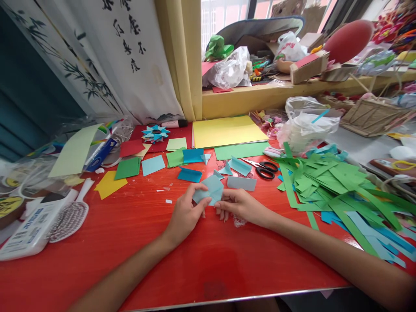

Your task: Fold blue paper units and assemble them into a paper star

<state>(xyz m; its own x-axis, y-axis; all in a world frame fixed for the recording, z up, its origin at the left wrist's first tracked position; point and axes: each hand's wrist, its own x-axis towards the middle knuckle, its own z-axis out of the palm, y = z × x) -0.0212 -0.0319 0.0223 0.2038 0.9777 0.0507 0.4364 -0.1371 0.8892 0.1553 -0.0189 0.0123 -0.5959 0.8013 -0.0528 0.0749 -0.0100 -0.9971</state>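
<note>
Both hands hold one light blue piece of paper [209,190] just above the red table [136,242], near its middle. My left hand [186,214] pinches the paper's left edge between thumb and fingers. My right hand [238,206] grips its lower right edge. The paper looks partly folded. Several small folded blue pieces [238,167] and blue and green squares [152,164] lie just beyond the hands.
Black-handled scissors [263,169] lie right of the folded pieces. A heap of green and blue paper strips [328,186] covers the right side. Yellow paper sheets [227,130], a finished blue paper star [155,133] and a hairbrush [69,216] are further off. The windowsill is cluttered.
</note>
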